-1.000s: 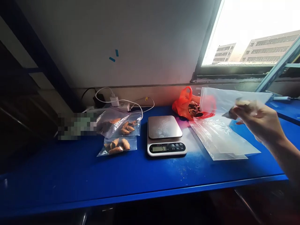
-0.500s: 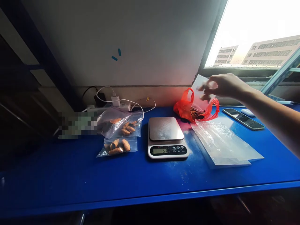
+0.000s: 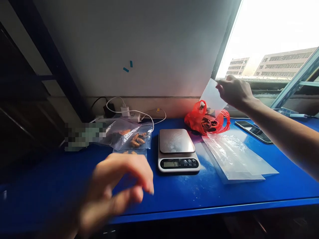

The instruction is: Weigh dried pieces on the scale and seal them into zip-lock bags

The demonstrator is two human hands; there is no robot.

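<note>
My right hand pinches the upper right corner of a translucent plastic bag, which looks flat. It hangs just above and behind a red plastic bag whose open mouth shows dark brown pieces. My left hand hovers over the near left of the table, slightly blurred, thumb and forefinger curved and apart with nothing between them. A digital kitchen scale with a bare steel plate stands between the hands; its display seems to read 57 or 5.7.
Several clear bags with brown pieces lie left of the scale, one partly behind my left hand. More flat plastic bags lie to its right. A phone rests farther right. Behind, a white cable runs from a charger. The blue table has a front edge.
My left hand has come into view from the lower left. My right hand has risen slightly, drawing the translucent bag up out of the red bag's mouth. The camera view has shifted a little.
</note>
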